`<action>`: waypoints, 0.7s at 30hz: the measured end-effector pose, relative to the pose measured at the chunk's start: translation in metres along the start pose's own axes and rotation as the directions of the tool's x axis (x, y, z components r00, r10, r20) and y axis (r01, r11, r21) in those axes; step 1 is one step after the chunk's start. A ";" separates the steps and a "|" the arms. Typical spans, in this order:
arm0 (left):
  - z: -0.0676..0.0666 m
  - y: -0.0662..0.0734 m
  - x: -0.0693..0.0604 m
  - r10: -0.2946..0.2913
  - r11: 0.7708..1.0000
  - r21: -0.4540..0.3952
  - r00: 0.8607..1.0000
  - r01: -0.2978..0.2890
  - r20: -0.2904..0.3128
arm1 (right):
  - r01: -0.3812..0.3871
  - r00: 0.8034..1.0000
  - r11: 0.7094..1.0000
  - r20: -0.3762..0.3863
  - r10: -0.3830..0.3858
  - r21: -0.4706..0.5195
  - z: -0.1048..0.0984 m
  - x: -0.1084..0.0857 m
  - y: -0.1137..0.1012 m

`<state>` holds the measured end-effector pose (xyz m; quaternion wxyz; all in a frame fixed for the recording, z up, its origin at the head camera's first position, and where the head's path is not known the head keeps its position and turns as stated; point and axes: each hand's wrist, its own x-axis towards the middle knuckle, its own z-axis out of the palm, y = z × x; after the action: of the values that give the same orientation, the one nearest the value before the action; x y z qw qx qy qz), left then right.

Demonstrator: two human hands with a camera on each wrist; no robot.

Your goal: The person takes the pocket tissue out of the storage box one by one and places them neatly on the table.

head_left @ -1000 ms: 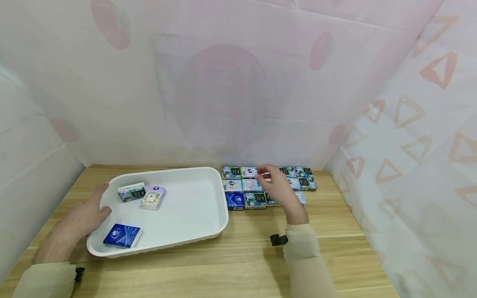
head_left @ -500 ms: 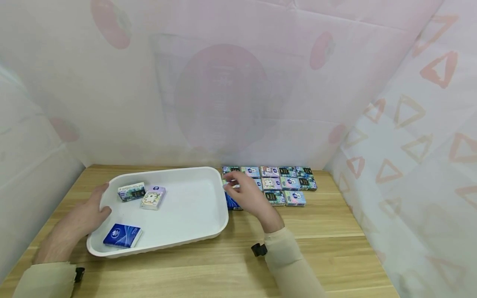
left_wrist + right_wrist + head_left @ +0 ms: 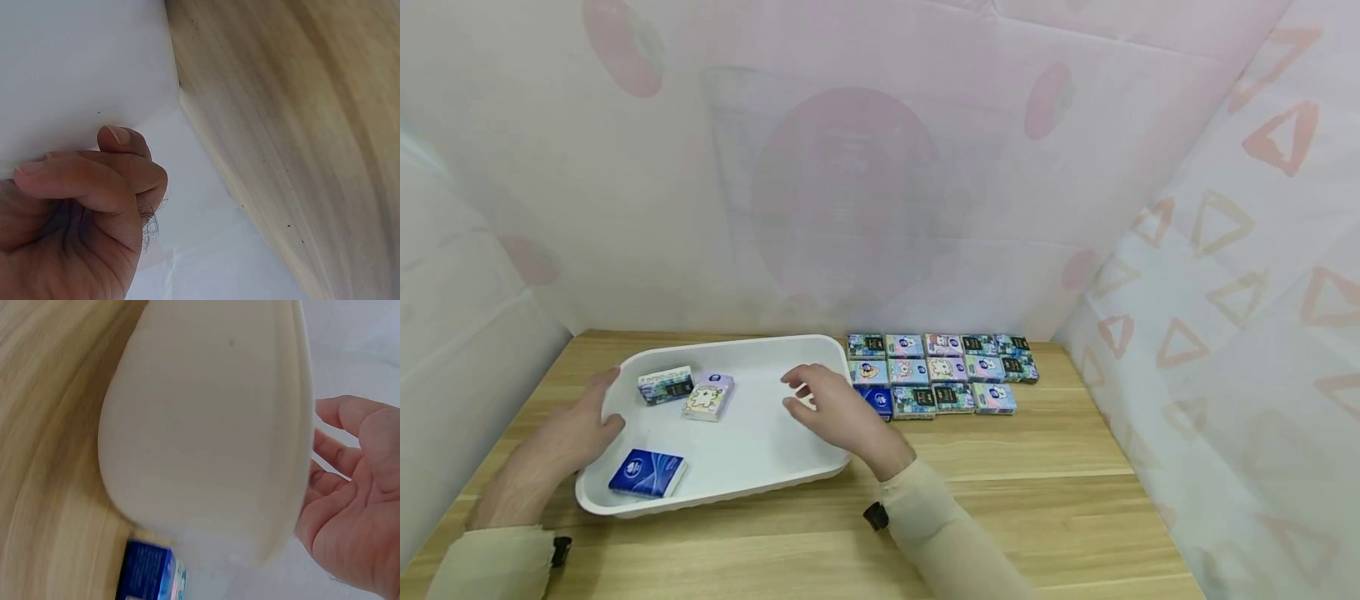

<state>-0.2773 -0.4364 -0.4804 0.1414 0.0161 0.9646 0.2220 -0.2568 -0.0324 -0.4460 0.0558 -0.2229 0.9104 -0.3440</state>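
My left hand (image 3: 568, 437) grips the left rim of a white plastic tray (image 3: 756, 433), thumb over the inner side. Seen from the left wrist, its fingers (image 3: 94, 181) curl against the tray's outer wall. Above the tray's right part hovers my right hand (image 3: 835, 412), fingers loosely bent, holding nothing. Three small tissue packs lie in the tray: a floral dark-labelled pack (image 3: 665, 386), a lilac cartoon pack (image 3: 707, 397) and a dark blue pack (image 3: 647, 473) near the front left. The right wrist view has the tray's outer wall (image 3: 200, 425) beside that hand.
Right of the tray, several tissue packs lie in three rows against the back wall; a blue pack (image 3: 880, 402) sits at the front row's left end, close to the tray. A wooden table (image 3: 1037, 517) carries everything, with printed cloth walls (image 3: 850, 275) at the back and sides.
My right hand has moved left, from above the rows of tissue packs to above the right part of the tray. My left hand and the tray have stayed put.
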 end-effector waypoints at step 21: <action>-0.001 -0.001 0.001 0.005 1.000 -0.008 1.000 -0.005 0.007 | 0.150 0.976 0.935 0.199 -0.088 -0.322 0.076 0.036 -0.059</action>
<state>-0.2785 -0.4372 -0.4804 0.1443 0.0185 0.9632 0.2261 -0.2484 -0.1334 -0.4633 0.0788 -0.3143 0.9315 -0.1651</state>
